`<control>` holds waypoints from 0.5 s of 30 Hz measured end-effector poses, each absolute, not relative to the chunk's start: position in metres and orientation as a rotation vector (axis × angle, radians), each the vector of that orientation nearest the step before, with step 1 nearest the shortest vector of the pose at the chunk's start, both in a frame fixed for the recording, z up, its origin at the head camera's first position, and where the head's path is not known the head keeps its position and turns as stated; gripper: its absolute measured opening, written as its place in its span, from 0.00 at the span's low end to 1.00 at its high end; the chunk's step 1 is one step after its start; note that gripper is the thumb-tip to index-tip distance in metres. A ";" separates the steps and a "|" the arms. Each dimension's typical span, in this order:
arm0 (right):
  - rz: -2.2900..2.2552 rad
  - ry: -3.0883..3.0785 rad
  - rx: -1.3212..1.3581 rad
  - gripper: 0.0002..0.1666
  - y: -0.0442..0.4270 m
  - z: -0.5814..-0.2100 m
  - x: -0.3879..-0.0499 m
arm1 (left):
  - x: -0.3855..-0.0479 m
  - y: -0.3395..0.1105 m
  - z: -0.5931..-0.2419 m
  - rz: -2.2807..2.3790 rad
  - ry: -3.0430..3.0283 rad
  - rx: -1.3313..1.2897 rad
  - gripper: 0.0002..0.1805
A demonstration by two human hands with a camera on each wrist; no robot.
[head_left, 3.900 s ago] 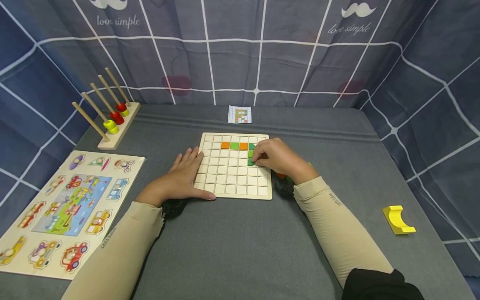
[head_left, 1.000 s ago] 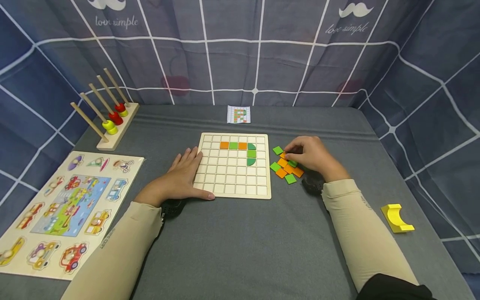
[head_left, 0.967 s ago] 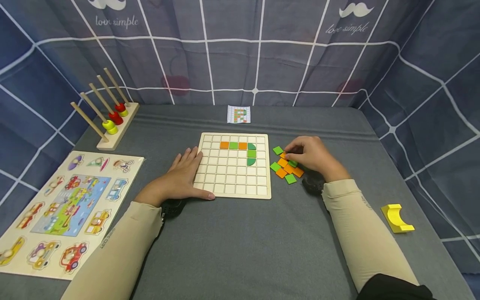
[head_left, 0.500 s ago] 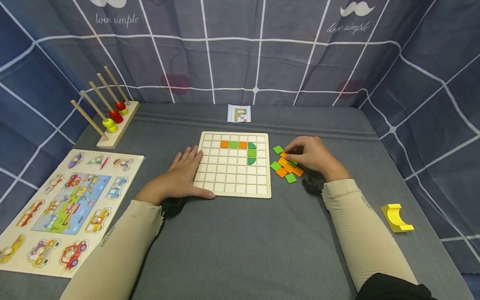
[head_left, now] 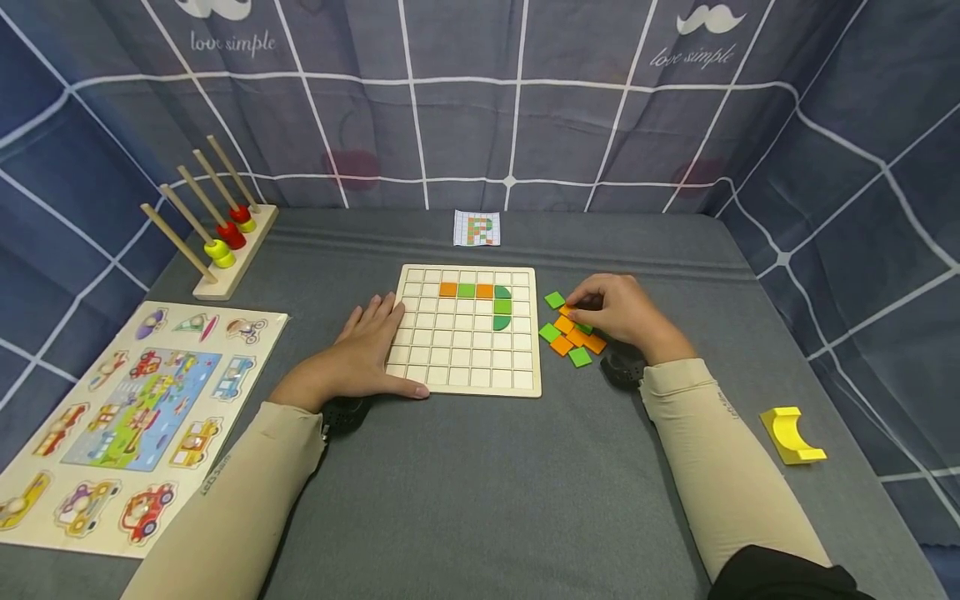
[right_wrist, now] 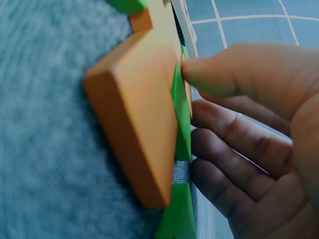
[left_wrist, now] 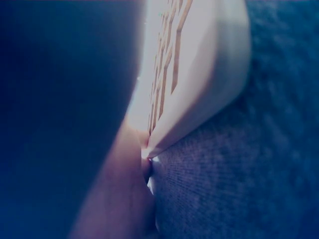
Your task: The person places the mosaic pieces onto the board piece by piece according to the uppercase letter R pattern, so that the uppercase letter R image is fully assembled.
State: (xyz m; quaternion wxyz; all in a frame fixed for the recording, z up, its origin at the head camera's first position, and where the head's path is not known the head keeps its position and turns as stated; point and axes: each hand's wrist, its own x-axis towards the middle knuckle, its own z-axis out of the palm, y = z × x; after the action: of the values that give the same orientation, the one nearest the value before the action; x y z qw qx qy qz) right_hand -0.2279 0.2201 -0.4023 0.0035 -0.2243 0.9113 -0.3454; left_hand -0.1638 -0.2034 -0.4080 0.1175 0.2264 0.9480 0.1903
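A wooden grid board (head_left: 471,359) lies mid-table, with orange and green tiles (head_left: 467,291) in a row and dark green rounded pieces (head_left: 502,322) above and below a green tile. My left hand (head_left: 348,358) is spread along the board's left edge, thumb at its lower corner. Right of the board lies a pile of orange and green tiles (head_left: 564,325). Over it my right hand (head_left: 626,315) has thumb and fingers curled at an orange tile (head_left: 565,310). In the right wrist view, the thumb touches that thin orange tile (right_wrist: 187,97), beside a green one (right_wrist: 181,119).
A patterned card (head_left: 477,228) lies behind the board. At the left are a peg stand (head_left: 247,250) with red and yellow rings and a picture puzzle board (head_left: 247,333). A yellow curved block (head_left: 792,437) sits at the right. Gridded cloth (head_left: 465,125) hangs behind.
My right hand has moved from the board to the tile pile since the oldest frame, leaving the lower dark green piece in the grid. Over the last second both hands have stayed nearly still.
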 end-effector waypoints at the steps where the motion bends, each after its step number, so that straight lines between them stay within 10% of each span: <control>1: -1.083 2.855 -0.698 0.09 0.220 -0.402 -0.228 | -0.164 -0.203 -0.408 0.557 2.775 0.664 0.82; 15: -0.976 2.905 -0.668 0.10 0.211 -0.400 -0.224 | -0.165 -0.204 -0.409 0.574 2.770 0.665 0.82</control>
State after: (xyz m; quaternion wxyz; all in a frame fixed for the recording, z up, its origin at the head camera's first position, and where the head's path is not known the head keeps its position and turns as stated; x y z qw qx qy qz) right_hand -0.2239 0.2113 -0.4002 0.0024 -0.2128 0.9263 -0.3110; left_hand -0.1647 -0.2040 -0.4091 0.1178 0.2272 0.9466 0.1963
